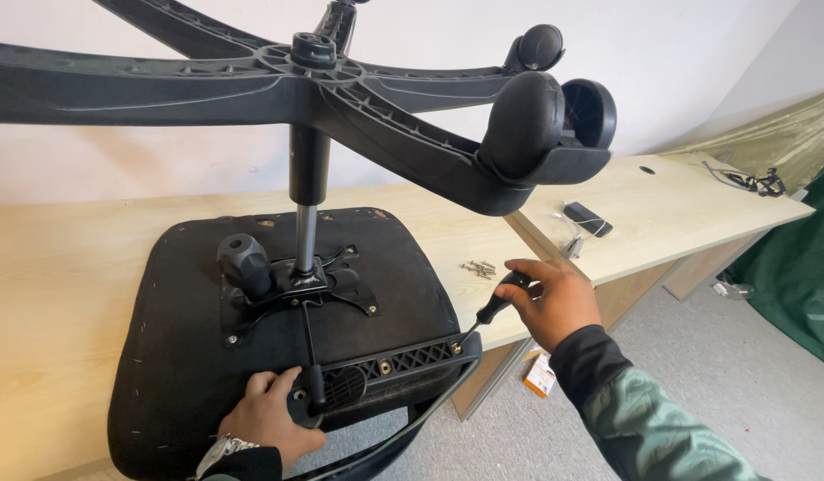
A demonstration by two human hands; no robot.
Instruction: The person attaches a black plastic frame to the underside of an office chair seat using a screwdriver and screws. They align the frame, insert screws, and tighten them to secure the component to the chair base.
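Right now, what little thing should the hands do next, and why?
Probably turn the screwdriver: the right hand grips its handle with the tip at a screw on the armrest bracket, while the left hand steadies that bracket on the upturned seat.

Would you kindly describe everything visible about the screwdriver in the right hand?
The screwdriver has a black handle and a thin metal shaft. The right hand grips the handle, fingers wrapped round it. It slants down and leftward, its tip at a brass-coloured screw on the black armrest bracket on the upturned chair seat. Its tip type cannot be made out.
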